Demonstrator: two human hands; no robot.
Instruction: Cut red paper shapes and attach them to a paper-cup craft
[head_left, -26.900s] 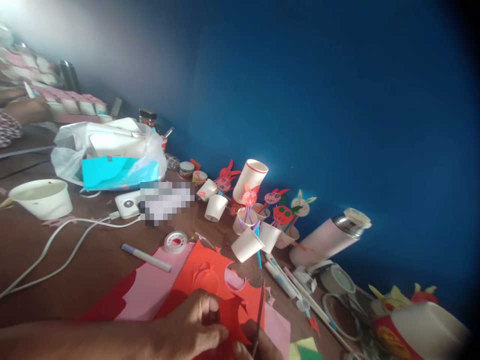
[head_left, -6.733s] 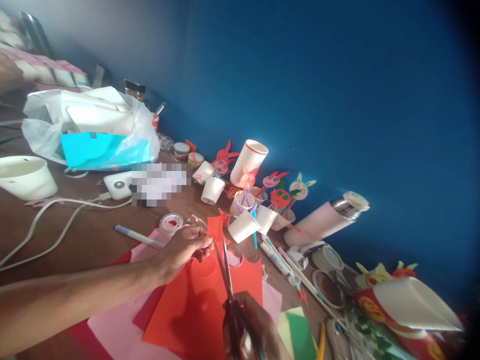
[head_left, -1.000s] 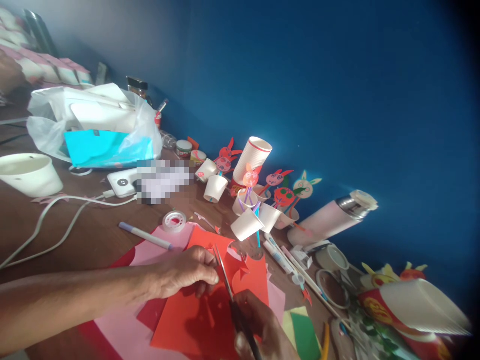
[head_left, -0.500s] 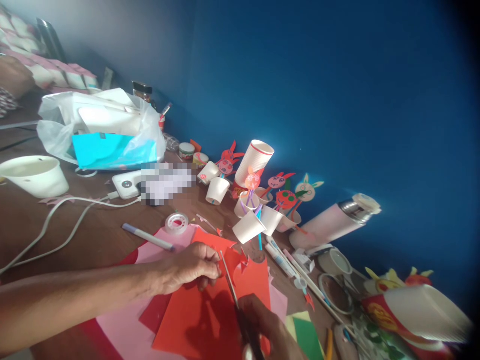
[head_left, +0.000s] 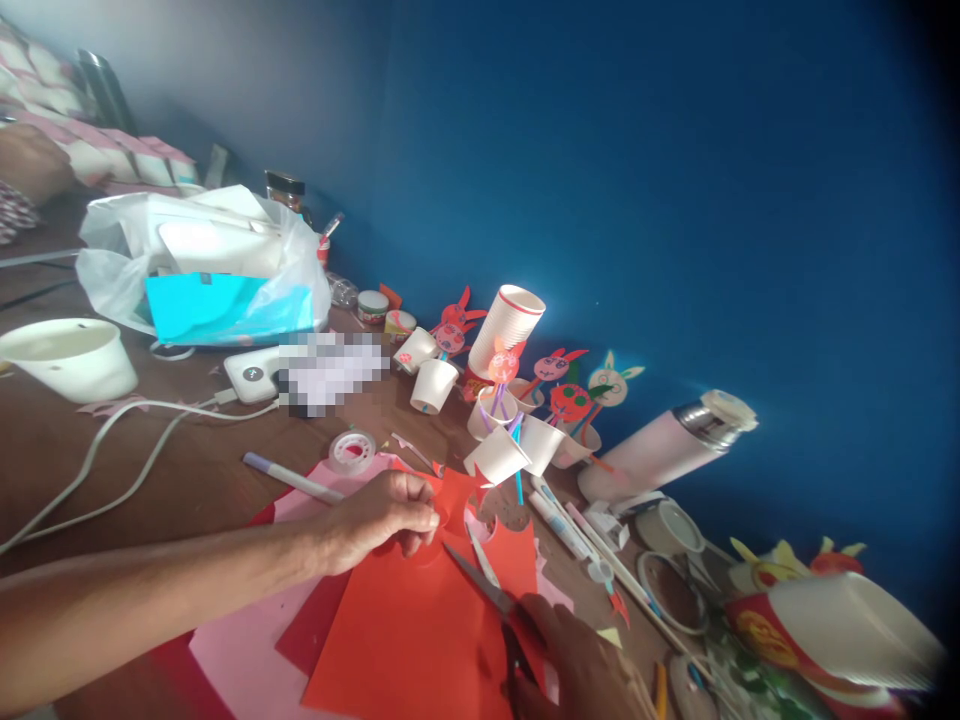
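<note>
My left hand (head_left: 382,517) pinches a small red paper cut-out (head_left: 452,493), lifted just above a red paper sheet (head_left: 416,640) on the table. At the bottom edge my right hand (head_left: 577,670) grips scissors (head_left: 480,580) with the blades parted over the sheet, pointing up and left toward the cut-out. The red sheet lies on pink paper (head_left: 240,650) and darker red paper. Most of the right hand's fingers are cut off by the frame.
Tape roll (head_left: 352,451) and a pen (head_left: 292,479) lie beyond the papers. Paper cups with rabbit figures (head_left: 517,420), a cup stack (head_left: 508,330), a pink flask (head_left: 660,455), a white bowl (head_left: 71,358), a cable (head_left: 127,440) and a plastic bag (head_left: 202,265) crowd the table by the blue wall.
The scissors swung from upright to slanting low and their blades parted. The left hand lifted the cut-out slightly up and right, away from the sheet.
</note>
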